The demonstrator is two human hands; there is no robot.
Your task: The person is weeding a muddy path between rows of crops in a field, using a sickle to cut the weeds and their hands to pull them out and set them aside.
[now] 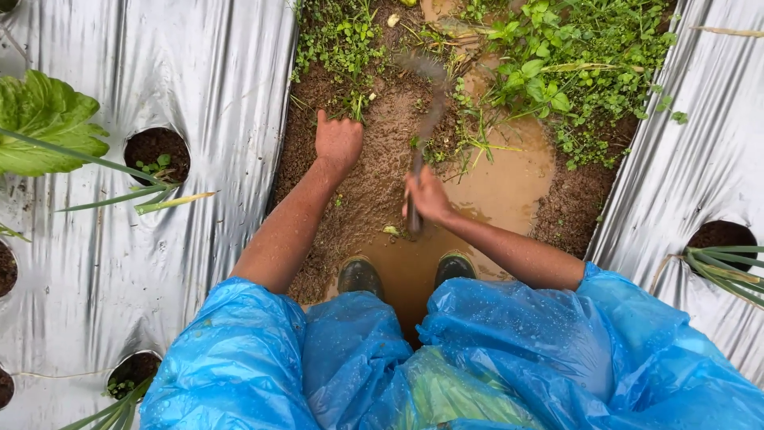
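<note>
A muddy curved sickle (426, 119) is clenched in the right hand (426, 195) beside the weed-gripping left hand (338, 142) — fingers could be nicked on slick mud.

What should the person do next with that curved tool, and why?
Probably sweep the curved tool into the weeds just beyond its blade. The right hand grips the handle and the blade is blurred above the soil, with green weeds still standing at the edge of the muddy puddle. The left hand rests fisted on bare soil, clear of the blade.
</note>
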